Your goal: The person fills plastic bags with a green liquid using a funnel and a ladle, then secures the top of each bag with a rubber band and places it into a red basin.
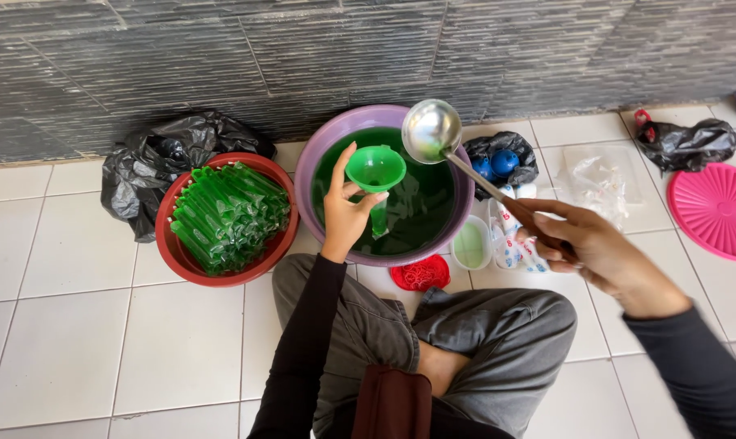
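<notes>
Your left hand [345, 213] grips the green funnel [375, 168] over the purple basin [319, 154], your right hand [583, 240] is closed around the raised ladle [431, 130], so filling looks underway; pouring needs the ladle centred above the funnel.

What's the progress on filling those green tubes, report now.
Done: the red basin is heaped with filled green tubes. In hand: the left hand holds a green funnel with a tube under it over the purple basin, while the right hand lifts a steel ladle above it. Left: the purple basin holds plenty of green liquid.
</notes>
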